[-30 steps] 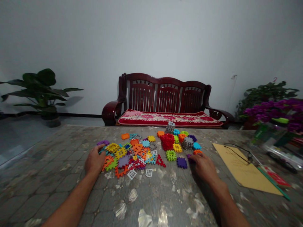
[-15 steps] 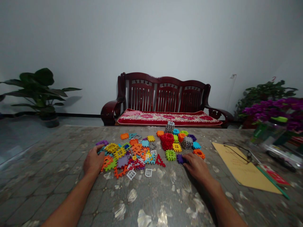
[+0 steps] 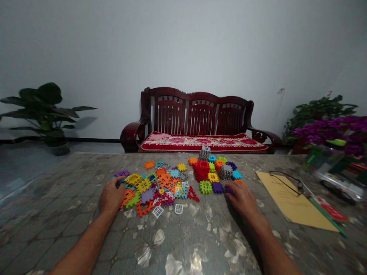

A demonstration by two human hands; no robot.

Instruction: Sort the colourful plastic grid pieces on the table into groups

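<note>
A heap of colourful plastic interlocking pieces [image 3: 156,185] lies on the patterned table [image 3: 183,236]. My left hand [image 3: 111,195] rests at the heap's left edge with its fingers curled down over a teal piece [image 3: 121,183]; what they grip is hidden. To the right sits a second group with a red cube [image 3: 202,170], a grey block [image 3: 226,172], a green square [image 3: 206,187] and a purple square [image 3: 217,187] touching it. My right hand [image 3: 241,198] lies flat, its fingertips on a small purple piece [image 3: 229,189] beside an orange piece [image 3: 240,182].
A yellow envelope [image 3: 289,198] with a black cord lies at the right, beside a green pencil [image 3: 327,219] and purple flowers [image 3: 332,131]. Behind the table stand a dark wooden bench [image 3: 197,118] and a potted plant [image 3: 47,110].
My right hand slid the purple square left until it sat beside the green square, then drew back to the right onto a small purple piece. My left hand stayed at the heap's edge.
</note>
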